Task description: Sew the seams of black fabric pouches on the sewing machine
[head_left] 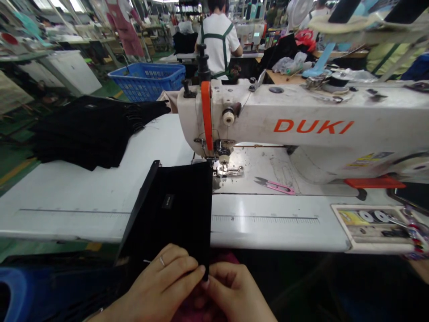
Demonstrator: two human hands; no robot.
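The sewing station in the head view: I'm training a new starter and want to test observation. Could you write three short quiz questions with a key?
1. Where do the pink-handled snips lie?
a) in the blue basket
b) on the sewing machine's bed
c) on the black pile

2. True or false: the left hand and the right hand are both at the near end of the black piece.

3. Fill in: the orange letters on the machine's arm read ____.

Key: 1 b; 2 true; 3 DUKI.
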